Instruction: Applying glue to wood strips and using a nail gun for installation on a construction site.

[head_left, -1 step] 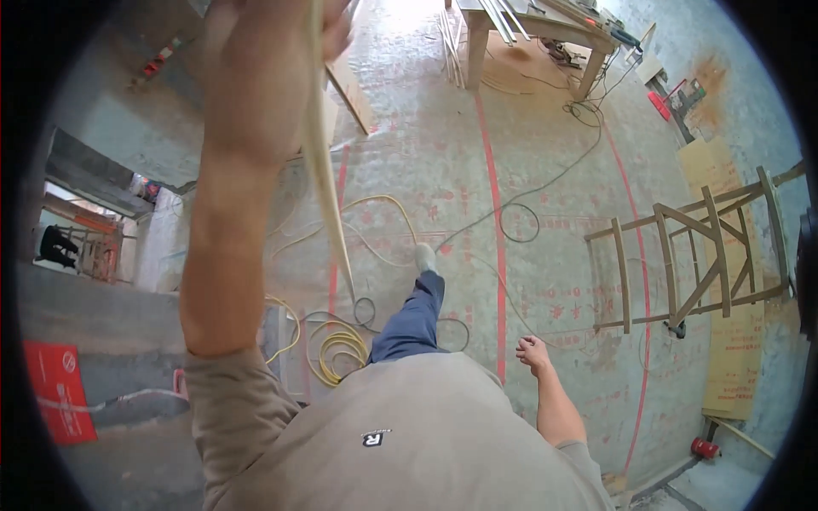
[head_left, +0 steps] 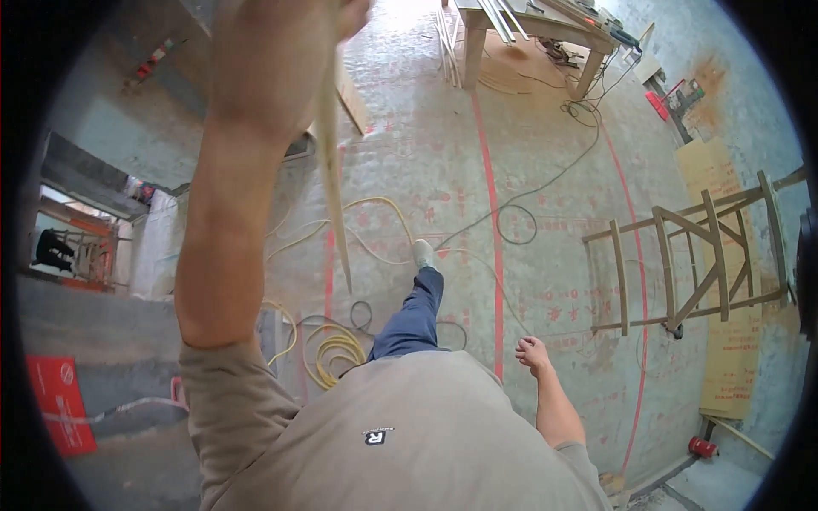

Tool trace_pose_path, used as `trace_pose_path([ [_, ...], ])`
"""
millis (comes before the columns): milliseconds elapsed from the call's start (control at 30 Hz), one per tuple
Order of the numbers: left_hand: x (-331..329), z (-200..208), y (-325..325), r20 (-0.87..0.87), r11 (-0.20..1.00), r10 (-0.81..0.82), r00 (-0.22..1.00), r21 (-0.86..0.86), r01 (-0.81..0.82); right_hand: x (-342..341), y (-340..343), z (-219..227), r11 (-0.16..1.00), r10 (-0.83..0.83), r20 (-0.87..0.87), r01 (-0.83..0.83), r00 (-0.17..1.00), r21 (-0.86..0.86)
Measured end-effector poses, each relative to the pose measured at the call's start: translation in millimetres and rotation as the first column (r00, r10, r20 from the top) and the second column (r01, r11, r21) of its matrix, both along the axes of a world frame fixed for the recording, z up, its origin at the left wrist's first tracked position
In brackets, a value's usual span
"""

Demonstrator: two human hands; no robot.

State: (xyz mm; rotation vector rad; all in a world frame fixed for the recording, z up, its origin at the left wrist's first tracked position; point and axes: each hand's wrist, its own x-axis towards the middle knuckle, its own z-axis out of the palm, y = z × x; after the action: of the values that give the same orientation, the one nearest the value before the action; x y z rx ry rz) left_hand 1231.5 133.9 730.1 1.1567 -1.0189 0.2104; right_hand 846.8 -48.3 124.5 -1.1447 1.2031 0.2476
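Note:
My left hand (head_left: 273, 60) is raised high at the upper left, blurred, with its fingers mostly cut off by the picture's top edge. It grips a long, pale strip that looks like wood (head_left: 330, 162), which hangs down past the wrist and tapers to a narrow end above the floor. My right hand (head_left: 532, 353) hangs low beside my body with its fingers curled in. A thin hose or cable (head_left: 503, 298) runs up to that hand in the picture; whether the hand touches it or it lies on the floor behind, I cannot tell.
A coiled yellow hose (head_left: 336, 353) lies near my legs, and a dark cable (head_left: 554, 179) crosses the covered floor. A wooden workbench (head_left: 545, 30) stands ahead. At the right is a wooden trestle frame (head_left: 694, 255). A board (head_left: 351, 100) leans ahead, left of centre.
My left hand and the strip have shifted slightly; the strip's lower end sits a little higher. My right hand hangs in nearly the same place.

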Motion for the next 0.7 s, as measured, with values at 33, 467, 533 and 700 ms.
trace_pose_path([
  [33, 37, 0, -13, -0.046, 0.994, -0.069, 0.997, 0.077, 0.072, 21, -11, 5, 1.000, -0.019, -0.034, 0.018, 0.999, -0.012],
  [467, 345, -29, -286, 0.004, 0.852, -0.521, 0.854, -0.063, 0.520, 367, -215, 147, 0.944, -0.057, 0.182, 0.113, 0.982, -0.309],
  [533, 380, -32, -321, 0.001, 0.845, -0.535, 0.845, -0.002, 0.535, 411, -231, 175, 0.942, -0.070, 0.181, 0.125, 0.981, -0.313],
  [700, 445, -50, -402, 0.004, 0.864, -0.489, 0.872, 0.138, 0.483, 524, -287, 203, 0.854, 0.056, 0.361, 0.142, 0.931, -0.500],
])
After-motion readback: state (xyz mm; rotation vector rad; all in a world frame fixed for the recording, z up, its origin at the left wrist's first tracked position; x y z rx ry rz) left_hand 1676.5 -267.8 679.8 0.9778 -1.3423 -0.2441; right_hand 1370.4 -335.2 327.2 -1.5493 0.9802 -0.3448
